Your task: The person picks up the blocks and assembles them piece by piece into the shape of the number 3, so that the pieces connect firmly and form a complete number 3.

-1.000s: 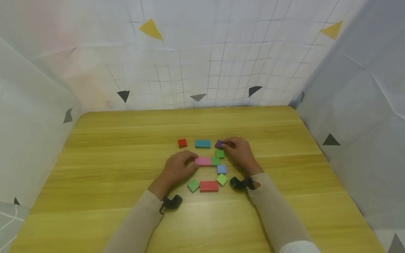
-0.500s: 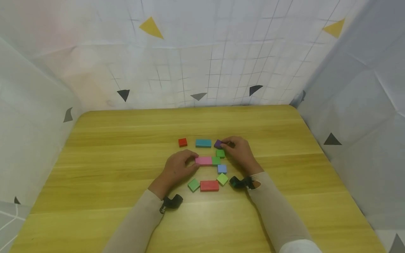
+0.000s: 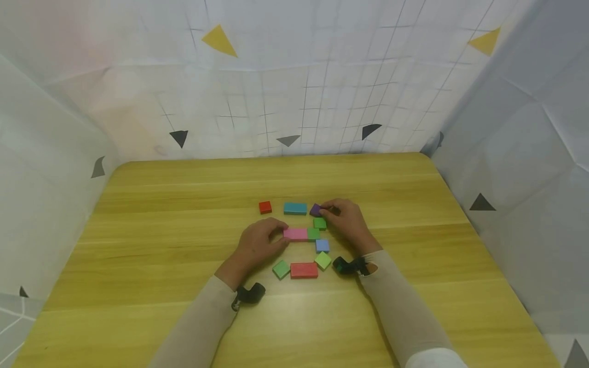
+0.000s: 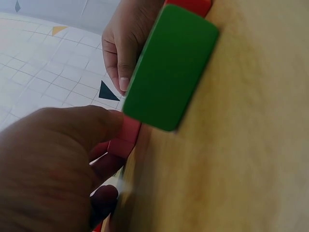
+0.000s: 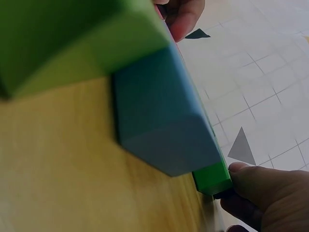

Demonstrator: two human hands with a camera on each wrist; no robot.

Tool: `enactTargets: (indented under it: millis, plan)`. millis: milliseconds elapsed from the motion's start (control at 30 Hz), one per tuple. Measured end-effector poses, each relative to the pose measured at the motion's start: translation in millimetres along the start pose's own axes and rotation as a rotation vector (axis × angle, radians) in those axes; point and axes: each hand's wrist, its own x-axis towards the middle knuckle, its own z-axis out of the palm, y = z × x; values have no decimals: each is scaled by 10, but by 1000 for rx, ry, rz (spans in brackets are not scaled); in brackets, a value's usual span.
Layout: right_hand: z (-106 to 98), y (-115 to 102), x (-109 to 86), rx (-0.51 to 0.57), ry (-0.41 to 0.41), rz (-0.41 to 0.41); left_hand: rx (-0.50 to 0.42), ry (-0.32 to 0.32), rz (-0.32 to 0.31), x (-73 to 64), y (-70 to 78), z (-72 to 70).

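My left hand (image 3: 258, 244) pinches the left end of a long pink block (image 3: 295, 234) between thumb and fingers. The block's right end meets a green square block (image 3: 313, 234). At the back of the layout, my right hand (image 3: 347, 221) pinches a small purple block (image 3: 315, 210), set at an angle between a blue long block (image 3: 295, 208) and another green block (image 3: 319, 223). In the left wrist view, the pink block (image 4: 127, 133) shows between thumb and fingers. The right wrist view shows the right thumb (image 5: 246, 176) beside a green block (image 5: 212, 179), with the purple one mostly hidden.
A red square block (image 3: 265, 207) lies at the back left. Nearer my body are a light blue block (image 3: 322, 246), a lime block (image 3: 323, 260), a long red block (image 3: 304, 270) and a tilted green block (image 3: 281, 269). Patterned white sheets surround the wooden table (image 3: 161, 214).
The purple block has shifted slightly left toward the blue long block and turned a little, with my right hand moving along. My left hand stays on the pink block.
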Motion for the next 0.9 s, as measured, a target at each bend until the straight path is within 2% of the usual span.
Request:
enactTargets:
  millis: [433, 900]
  plan:
    - [-11, -6, -5, 8, -13, -8, -10, -12, -17, 12, -11, 10]
    - [-13, -22, -14, 14, -27, 9, -3, 2, 3, 13, -29, 23]
